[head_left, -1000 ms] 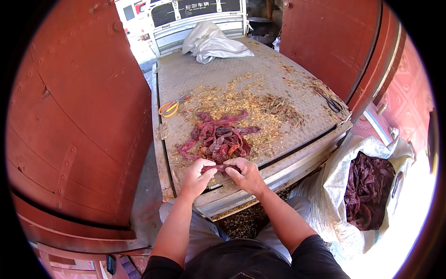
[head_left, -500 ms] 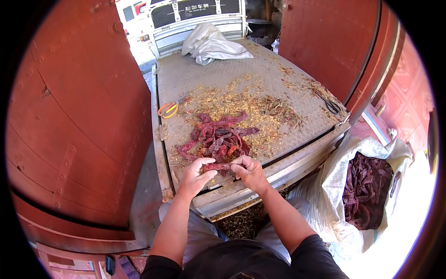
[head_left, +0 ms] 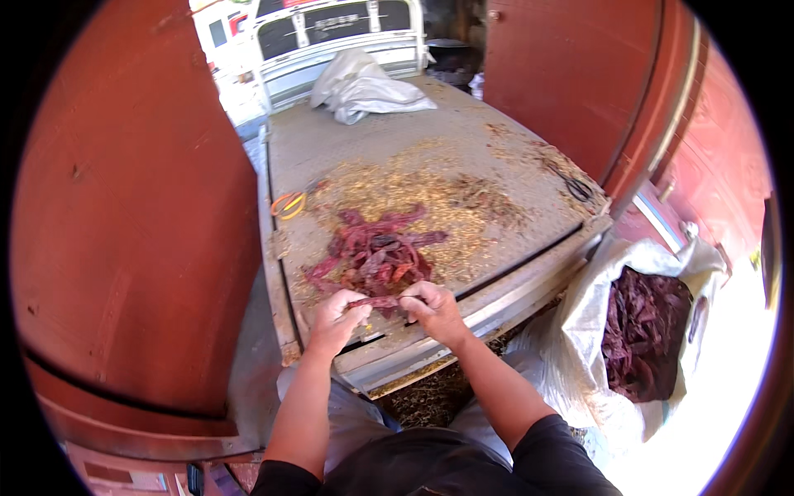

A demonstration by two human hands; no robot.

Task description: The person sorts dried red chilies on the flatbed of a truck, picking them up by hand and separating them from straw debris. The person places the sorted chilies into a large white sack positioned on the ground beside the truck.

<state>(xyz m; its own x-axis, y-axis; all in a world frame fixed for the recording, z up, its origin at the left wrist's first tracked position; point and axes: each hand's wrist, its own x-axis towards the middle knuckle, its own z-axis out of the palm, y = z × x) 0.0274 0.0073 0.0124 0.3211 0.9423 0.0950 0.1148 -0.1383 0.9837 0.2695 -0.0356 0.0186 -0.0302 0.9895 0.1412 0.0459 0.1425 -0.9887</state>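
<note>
Between my two hands, low over the near edge of the metal truck bed [head_left: 302, 136], a dried red chili pepper [head_left: 379, 302] is stretched sideways. My left hand [head_left: 335, 321] is closed on one end of it, thumb against fingers. The other end is pinched by my right hand [head_left: 436, 312], its fingertips pressed together. Just beyond my hands lies a heap of wrinkled dried red chili peppers [head_left: 382, 248], dark maroon with a few brighter orange-red ones.
Yellow seeds [head_left: 430, 182] and stem bits litter the bed. Orange-handled scissors [head_left: 289, 205] lie left, black-handled scissors [head_left: 579, 191] right. A crumpled white sack [head_left: 364, 87] rests at the far end. An open woven sack [head_left: 579, 331] of dark dried peppers stands right. Red metal doors [head_left: 132, 207] flank the bed.
The whole view has shifted slightly, so the scene sits a little further left. Both hands keep their grip on the pepper, with only a small change in position.
</note>
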